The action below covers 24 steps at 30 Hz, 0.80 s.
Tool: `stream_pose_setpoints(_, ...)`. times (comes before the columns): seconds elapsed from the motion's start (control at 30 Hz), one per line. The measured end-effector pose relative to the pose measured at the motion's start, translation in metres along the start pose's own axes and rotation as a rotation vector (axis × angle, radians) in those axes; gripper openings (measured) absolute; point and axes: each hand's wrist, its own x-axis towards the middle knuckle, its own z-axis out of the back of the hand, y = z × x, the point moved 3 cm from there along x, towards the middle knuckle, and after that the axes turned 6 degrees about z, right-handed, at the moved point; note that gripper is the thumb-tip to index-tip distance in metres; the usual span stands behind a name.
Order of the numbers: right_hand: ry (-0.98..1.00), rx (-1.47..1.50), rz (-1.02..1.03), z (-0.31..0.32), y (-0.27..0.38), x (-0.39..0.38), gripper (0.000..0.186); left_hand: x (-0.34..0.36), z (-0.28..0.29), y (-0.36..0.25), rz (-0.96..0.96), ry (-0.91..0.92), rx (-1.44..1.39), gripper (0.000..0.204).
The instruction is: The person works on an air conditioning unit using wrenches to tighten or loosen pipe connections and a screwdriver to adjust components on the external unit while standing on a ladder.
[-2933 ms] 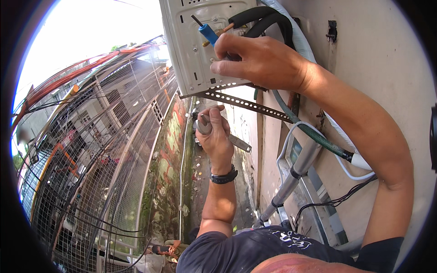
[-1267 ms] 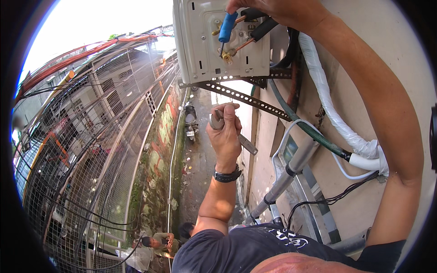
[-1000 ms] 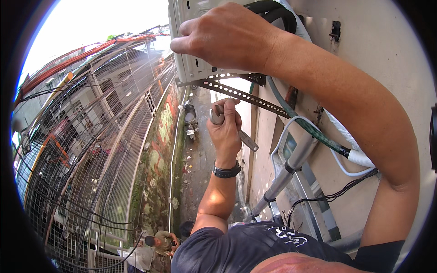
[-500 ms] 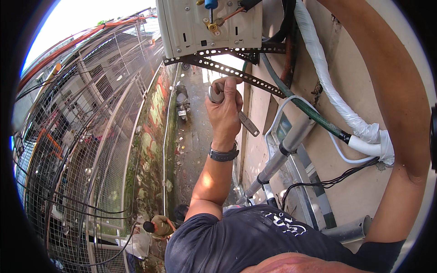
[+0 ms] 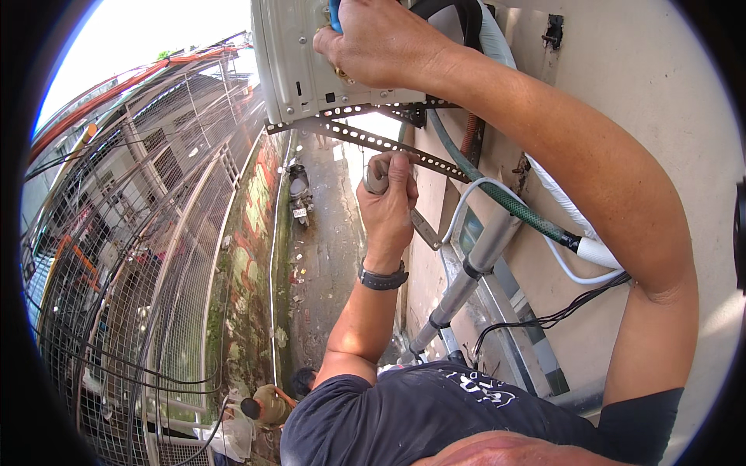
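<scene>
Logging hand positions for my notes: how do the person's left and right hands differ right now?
The left hand is lower, under the perforated metal bracket, fist closed on a grey metal tool. The right hand reaches higher, against the white outdoor unit, gripping a blue-handled tool. Only the left wrist wears a dark watch. Both hold tools.

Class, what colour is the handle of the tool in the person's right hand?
Blue: the handle shows just above the right hand, in the head view.

right hand [image 5: 385,43]: back in view | now gripping blue-handled tool [image 5: 335,14]
</scene>
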Motion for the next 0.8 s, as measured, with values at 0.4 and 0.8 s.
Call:
stream_pose_setpoints(0.4, 0.092, 0.077, 0.166, 0.035, 0.026, -0.015, 0.063, 0.006, -0.004, 0.008, 0.014, 0.027, 0.018, 0.027)
stream_pose_setpoints(0.8, 0.131, -0.302, -0.038, 0.172, 0.029, -0.152, 0.034, -0.005, -0.039, 0.058, 0.089, 0.386, 0.28, 0.028)
